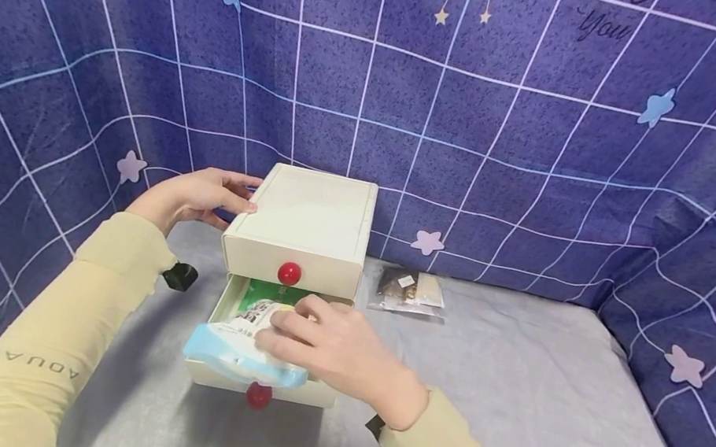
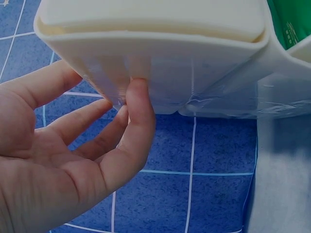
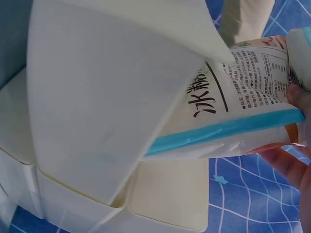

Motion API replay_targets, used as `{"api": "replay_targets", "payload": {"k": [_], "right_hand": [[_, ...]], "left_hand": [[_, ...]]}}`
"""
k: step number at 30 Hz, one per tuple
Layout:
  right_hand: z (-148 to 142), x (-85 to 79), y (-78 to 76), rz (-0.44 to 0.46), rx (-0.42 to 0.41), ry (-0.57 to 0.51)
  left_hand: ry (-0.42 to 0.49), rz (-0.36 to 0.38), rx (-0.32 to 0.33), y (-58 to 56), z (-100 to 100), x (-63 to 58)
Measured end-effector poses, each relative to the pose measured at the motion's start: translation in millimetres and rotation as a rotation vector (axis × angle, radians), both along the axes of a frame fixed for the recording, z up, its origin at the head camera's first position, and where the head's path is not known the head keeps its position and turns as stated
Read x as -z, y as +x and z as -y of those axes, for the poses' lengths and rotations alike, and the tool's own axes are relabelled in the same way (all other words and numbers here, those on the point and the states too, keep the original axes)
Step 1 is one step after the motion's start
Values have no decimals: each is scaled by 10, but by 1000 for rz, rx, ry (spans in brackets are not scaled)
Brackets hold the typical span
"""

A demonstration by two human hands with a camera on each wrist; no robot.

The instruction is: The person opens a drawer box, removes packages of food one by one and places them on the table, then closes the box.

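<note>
A white two-drawer box (image 1: 317,212) stands on the cloth, its lower drawer (image 1: 216,376) pulled out and its upper one closed. My left hand (image 1: 208,195) touches the box's left side; the left wrist view shows its loosely bent fingers (image 2: 138,104) against that wall. Over the open drawer, my right hand (image 1: 343,349) grips a bag of rock sugar (image 1: 245,351), white with a blue band. In the right wrist view, thumb and fingers pinch one end of the bag (image 3: 233,92), while the box hides its other end. Behind the bag, a green packet (image 1: 254,291) lies in the drawer.
Each drawer front has a red knob (image 1: 289,273). Right of the box, a clear plastic packet (image 1: 411,290) with dark and pale contents lies on the grey cloth (image 1: 515,395). A blue gridded curtain (image 1: 465,106) hangs behind and along both sides.
</note>
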State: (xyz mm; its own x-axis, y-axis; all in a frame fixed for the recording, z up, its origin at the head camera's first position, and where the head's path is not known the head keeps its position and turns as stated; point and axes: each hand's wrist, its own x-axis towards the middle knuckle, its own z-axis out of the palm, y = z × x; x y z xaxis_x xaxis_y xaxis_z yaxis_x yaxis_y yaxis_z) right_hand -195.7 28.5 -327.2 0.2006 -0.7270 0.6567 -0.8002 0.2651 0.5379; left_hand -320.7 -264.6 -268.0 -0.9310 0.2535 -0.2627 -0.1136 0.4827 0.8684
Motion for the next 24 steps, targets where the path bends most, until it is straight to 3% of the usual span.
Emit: {"api": "replay_targets", "payload": {"k": [8,17,24], "right_hand": [[-59,-153,49,21,-15,-16],[-108,-325,79,-44,-57,-76],[-192,-426,97,-6,-110,-96]], "left_hand": [[-2,-4,-4,0,-6,-18],[-7,-9,4,8,2,-8],[-10,-14,4,4,9,13]]}}
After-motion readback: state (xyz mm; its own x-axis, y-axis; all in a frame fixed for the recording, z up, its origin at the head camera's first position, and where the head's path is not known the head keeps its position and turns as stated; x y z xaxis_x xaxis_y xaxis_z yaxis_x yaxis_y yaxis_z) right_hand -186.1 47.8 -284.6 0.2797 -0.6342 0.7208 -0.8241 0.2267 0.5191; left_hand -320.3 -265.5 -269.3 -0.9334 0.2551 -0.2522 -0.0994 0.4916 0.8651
